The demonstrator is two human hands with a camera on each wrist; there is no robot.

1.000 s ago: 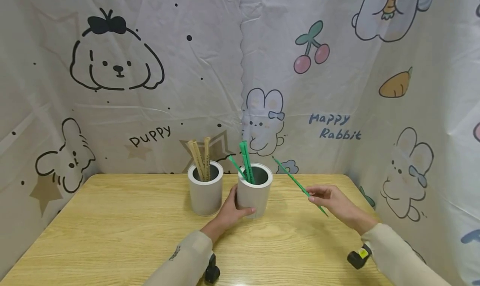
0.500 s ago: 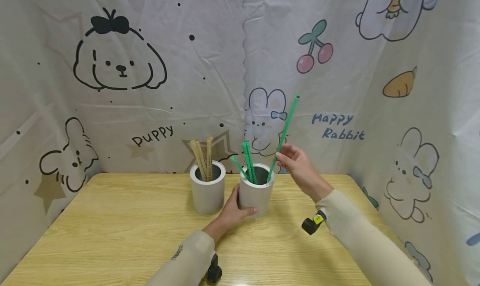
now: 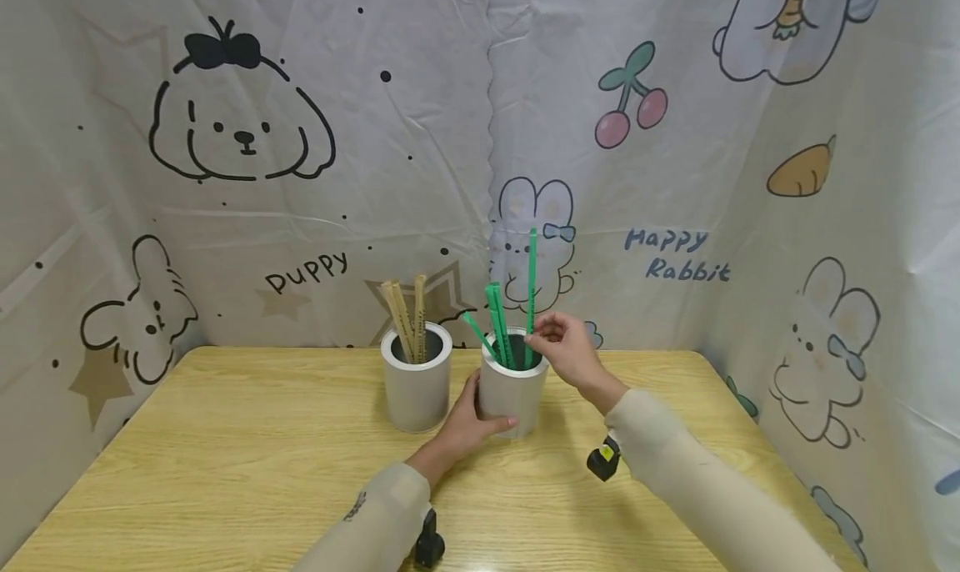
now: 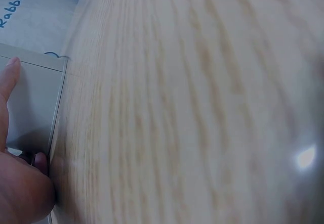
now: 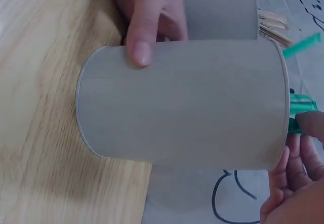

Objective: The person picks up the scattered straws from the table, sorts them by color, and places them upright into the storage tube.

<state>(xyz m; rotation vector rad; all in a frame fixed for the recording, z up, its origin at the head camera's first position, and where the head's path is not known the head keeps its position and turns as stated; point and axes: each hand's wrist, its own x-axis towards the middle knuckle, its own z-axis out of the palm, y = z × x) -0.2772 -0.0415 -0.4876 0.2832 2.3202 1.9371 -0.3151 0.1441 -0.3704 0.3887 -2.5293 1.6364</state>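
A light grey cylindrical cup (image 3: 517, 395) with a white rim stands on the table. My left hand (image 3: 461, 429) grips its lower left side, thumb across the front; the right wrist view shows that thumb (image 5: 142, 52) on the wall. At the rim, my right hand (image 3: 567, 351) pinches a slim green stick (image 3: 532, 276), which stands nearly upright with its lower end inside the cup. Several other green sticks (image 3: 497, 322) lean in the same cup, one tilted far left. Their lower ends are hidden by the wall. In the left wrist view, fingers (image 4: 10, 77) lie against the cup.
Just left stands a matching cup (image 3: 417, 397) with several tan sticks (image 3: 399, 313) bearing dark print. Both cups are on a wood-grain table (image 3: 262, 455). A white cloth (image 3: 420, 205) with cartoon prints hangs behind and at the sides.
My right hand has moved left from beside the cup, turned the green stick upright and lowered its end into the cup. The left hand stays on the cup.
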